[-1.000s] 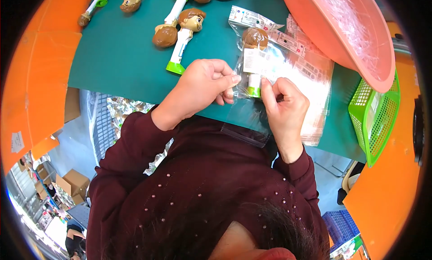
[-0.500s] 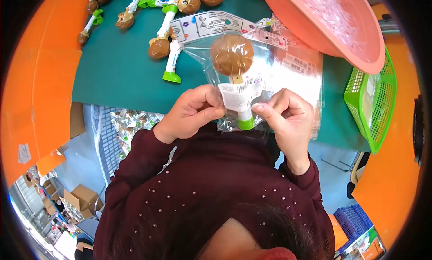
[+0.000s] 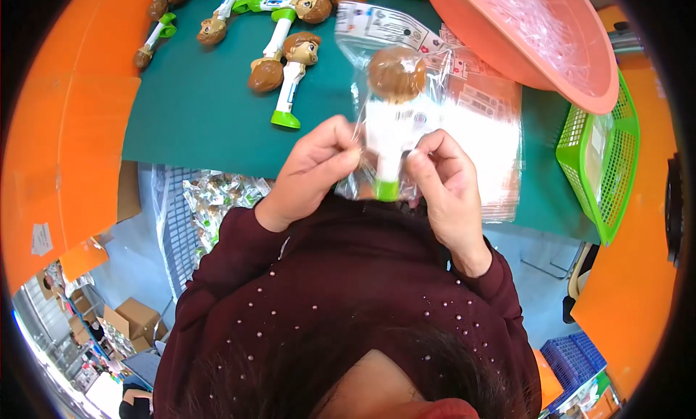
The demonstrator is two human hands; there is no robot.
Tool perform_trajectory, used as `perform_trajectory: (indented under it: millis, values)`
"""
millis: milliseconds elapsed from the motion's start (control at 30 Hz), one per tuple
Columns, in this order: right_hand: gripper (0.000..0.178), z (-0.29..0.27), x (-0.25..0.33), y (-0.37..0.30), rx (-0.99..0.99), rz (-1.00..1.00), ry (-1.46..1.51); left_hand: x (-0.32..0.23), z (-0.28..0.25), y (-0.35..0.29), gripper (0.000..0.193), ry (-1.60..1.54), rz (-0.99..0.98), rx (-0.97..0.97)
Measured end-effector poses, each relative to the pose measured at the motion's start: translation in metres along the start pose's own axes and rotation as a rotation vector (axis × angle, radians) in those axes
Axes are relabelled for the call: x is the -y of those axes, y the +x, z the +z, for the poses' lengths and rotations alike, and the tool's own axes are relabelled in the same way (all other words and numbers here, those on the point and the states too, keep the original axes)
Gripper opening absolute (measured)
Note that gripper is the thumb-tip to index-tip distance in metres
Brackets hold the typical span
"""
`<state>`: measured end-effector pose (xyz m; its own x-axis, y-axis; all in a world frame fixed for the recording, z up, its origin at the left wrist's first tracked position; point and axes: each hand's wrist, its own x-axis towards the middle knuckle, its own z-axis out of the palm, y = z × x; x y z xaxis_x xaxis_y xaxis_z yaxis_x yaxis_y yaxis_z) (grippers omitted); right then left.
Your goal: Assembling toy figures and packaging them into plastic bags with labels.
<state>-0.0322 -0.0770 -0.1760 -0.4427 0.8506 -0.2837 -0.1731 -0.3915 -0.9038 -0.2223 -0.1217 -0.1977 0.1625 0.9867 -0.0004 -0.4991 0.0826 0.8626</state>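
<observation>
Between my hands is a clear plastic bag [image 3: 355, 78] with a printed header strip. Inside it stands a toy figure [image 3: 397, 75] with a round brown head, white body and green base, head away from me. My left hand [image 3: 319, 165] pinches the bag's left side beside the base. On the other side, my right hand [image 3: 447, 191] pinches the bag between thumb and forefinger. A stack of flat printed bags [image 3: 493, 158] lies on the table just right of the bagged figure. Left of it rests a loose toy figure [image 3: 292, 82] on the green tabletop [image 3: 210, 107].
More loose figures [image 3: 214, 29] lie along the far left. At the far right a pink basin [image 3: 471, 27] holds shredded clear plastic, next to a green basket [image 3: 616, 194]. Below the table's left edge, a blue-grey crate [image 3: 177, 223] contains bagged figures.
The bagged figure has shifted slightly right in view, and its header strip has swung right, uncovering the loose figure's head. My right hand has moved left, nearer my left hand.
</observation>
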Motion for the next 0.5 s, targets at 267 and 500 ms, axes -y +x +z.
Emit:
perform_trajectory:
  millis: [267, 500]
  values:
    - [0.017, 0.007, -0.021, -0.005, -0.066, -0.342, -0.219, -0.004, 0.021, -0.017, 0.016, 0.335, 0.013, -0.301]
    - [0.009, 0.006, 0.001, -0.024, 0.131, -0.004, 0.029, -0.032, -0.007, -0.054, 0.006, 0.693, 0.360, -0.227]
